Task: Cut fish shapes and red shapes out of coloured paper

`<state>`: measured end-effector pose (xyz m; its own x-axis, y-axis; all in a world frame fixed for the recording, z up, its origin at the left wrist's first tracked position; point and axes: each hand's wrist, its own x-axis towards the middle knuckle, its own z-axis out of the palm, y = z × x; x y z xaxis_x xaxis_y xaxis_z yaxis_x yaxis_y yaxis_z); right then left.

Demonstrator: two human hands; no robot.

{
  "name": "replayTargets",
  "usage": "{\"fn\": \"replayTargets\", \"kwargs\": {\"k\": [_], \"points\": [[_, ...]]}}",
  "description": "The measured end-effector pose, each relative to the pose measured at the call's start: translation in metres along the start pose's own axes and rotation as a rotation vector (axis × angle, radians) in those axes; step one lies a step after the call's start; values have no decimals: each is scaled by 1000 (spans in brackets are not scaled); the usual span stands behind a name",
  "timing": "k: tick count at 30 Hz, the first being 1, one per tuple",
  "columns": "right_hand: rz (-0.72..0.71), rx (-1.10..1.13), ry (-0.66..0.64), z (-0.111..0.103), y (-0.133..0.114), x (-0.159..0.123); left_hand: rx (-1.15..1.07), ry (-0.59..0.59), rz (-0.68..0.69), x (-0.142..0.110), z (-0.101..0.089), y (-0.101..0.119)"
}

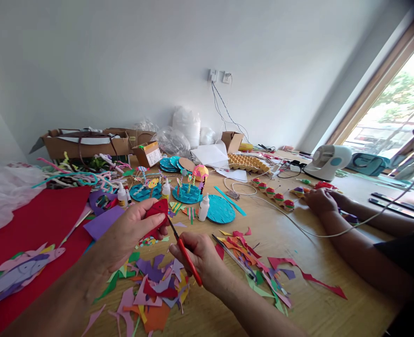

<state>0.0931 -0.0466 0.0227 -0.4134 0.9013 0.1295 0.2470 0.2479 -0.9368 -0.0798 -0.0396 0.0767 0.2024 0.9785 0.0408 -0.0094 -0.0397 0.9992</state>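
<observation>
My left hand [131,229] pinches a small red foam piece [158,211] above the wooden table [298,262]. My right hand [200,257] grips red-handled scissors [185,252], whose blades point up toward the red piece. Under both hands lies a heap of coloured foam scraps [158,285]. More scraps [252,262] are strewn to the right of my right hand.
Red foam sheets [34,224] cover the left. Glue bottles [203,207], teal discs [221,209] and pipe cleaners [80,175] sit behind. A co-worker's hands [321,201] work at the right near a small fan [328,161]. Cardboard boxes [87,142] line the wall.
</observation>
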Motion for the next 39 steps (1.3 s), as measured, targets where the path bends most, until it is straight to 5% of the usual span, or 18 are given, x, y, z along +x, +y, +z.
{"fn": "replayTargets", "kwargs": {"k": [39], "points": [[28, 30, -14, 3, 6, 1, -36, 40, -66, 0, 1, 0]]}}
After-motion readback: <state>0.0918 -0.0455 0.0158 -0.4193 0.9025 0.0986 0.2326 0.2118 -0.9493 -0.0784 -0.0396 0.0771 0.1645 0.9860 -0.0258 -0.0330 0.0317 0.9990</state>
